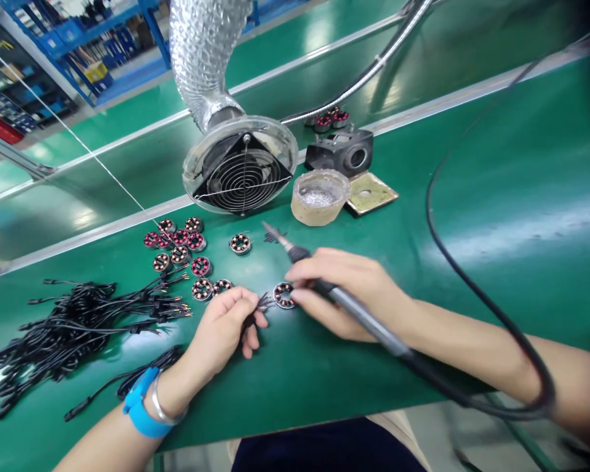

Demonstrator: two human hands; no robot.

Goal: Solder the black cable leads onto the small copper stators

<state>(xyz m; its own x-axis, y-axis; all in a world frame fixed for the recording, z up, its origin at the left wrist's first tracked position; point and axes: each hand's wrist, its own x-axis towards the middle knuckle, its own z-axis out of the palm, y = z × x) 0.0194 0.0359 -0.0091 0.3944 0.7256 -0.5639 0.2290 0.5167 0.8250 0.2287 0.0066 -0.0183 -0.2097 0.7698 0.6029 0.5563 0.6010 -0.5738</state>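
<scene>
My left hand (233, 318) is closed on a small bunch of thin black pieces (262, 303), whose ends poke out toward a round motor stator (284, 295). In my right hand (347, 288) is a soldering iron (358, 313), held like a pen, its tip pointing up and left over the table. The fingertips of that hand are beside the stator, perhaps touching it. A single stator (240, 244) sits farther back, near some short black pieces (274, 236). Several more stators (201, 266) with copper or red windings lie to the left.
Black cables (73, 328) are piled at the left on the green table (285, 393). A fume fan (240, 167) on a silver duct (209, 59) hangs behind. Right of it are a round pot (319, 196), a sponge tray (371, 193) and a black holder (341, 152). The iron's cord (472, 288) loops at right.
</scene>
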